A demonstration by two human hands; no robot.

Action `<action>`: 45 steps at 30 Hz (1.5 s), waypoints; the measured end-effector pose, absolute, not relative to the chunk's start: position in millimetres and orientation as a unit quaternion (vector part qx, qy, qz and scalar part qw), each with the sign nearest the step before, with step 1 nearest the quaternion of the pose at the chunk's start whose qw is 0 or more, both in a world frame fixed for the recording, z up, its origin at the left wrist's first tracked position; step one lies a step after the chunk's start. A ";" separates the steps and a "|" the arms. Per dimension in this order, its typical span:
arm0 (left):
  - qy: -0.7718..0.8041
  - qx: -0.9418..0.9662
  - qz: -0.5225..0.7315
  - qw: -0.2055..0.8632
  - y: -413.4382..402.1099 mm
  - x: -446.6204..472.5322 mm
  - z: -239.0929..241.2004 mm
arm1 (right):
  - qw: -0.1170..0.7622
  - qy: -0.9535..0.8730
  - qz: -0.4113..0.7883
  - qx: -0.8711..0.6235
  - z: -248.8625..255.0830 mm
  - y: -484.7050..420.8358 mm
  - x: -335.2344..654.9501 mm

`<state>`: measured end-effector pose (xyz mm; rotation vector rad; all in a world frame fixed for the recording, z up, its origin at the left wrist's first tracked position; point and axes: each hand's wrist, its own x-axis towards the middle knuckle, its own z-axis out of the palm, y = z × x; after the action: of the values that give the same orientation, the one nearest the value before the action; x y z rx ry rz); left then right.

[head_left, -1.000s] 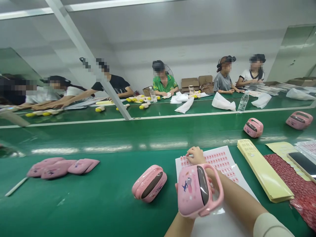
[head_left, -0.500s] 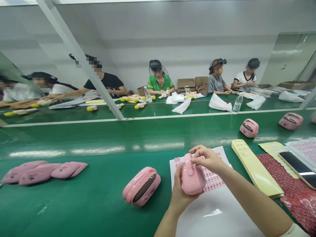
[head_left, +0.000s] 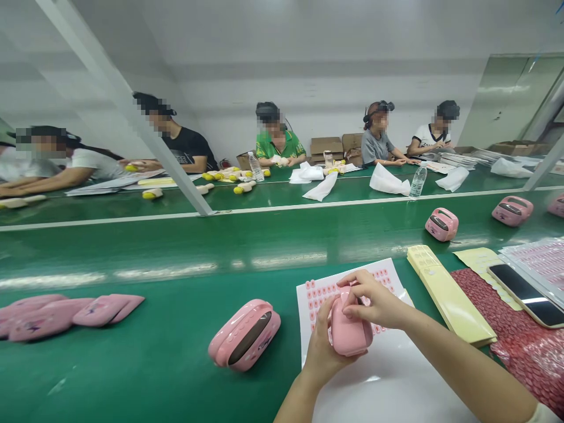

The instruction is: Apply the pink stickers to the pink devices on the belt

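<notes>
My left hand (head_left: 322, 348) is closed around the lower left side of a glossy pink plastic case with a carrying handle (head_left: 351, 337), held end-on above the sheet. My right hand (head_left: 374, 298) bends over its top, with fingers and thumb closed against the handle's end. Whether a small sticker lies under those fingertips is hidden. Beneath both hands is a white sheet (head_left: 303, 322) bearing rows of small pink stickers (head_left: 315, 301). Left of my hands, a similar pink case (head_left: 245, 336) with a dark window strip rests on the green surface.
Flat pink pieces (head_left: 66, 314) lie at the left. Further pink cases (head_left: 442, 224) stand at the back right. Yellow card strips (head_left: 449, 294), a phone (head_left: 526, 294) and red bubble wrap (head_left: 480, 299) lie to the right. Several co-workers sit across the green bench, behind a slanted white post (head_left: 132, 117).
My right fingers have shifted from a raised pinch beside the handle to pressing down over its end. The held case has turned slightly and sits a little lower. The view has swung slightly right.
</notes>
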<state>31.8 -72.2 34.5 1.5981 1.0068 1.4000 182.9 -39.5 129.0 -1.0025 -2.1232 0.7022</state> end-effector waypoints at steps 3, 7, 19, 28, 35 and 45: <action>0.398 0.635 0.545 0.376 -72.5 32.3 33.5 | 0.342 -0.817 0.268 -0.379 128.6 -41.1 184.4; 0.397 0.625 0.549 0.388 -72.6 33.6 33.7 | 0.351 -0.817 0.270 -0.370 127.7 -43.2 184.9; 0.398 0.598 0.567 0.403 -75.3 37.0 37.9 | 0.388 -0.860 0.138 -0.302 104.3 -54.3 189.7; 0.360 0.690 0.541 0.319 -70.2 28.5 30.5 | 0.424 -0.821 0.093 -0.372 102.5 -66.4 177.5; 0.332 0.716 0.559 0.254 -66.1 28.5 24.5 | 0.496 -0.751 0.180 -0.397 97.1 -63.9 160.9; 0.331 0.767 0.521 0.175 -68.3 31.5 30.0 | 0.567 -0.661 0.232 -0.434 84.2 -51.2 165.9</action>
<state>31.5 -68.3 30.0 2.1741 0.9372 1.4763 165.9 -51.2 84.2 -1.0204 -1.5536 0.5450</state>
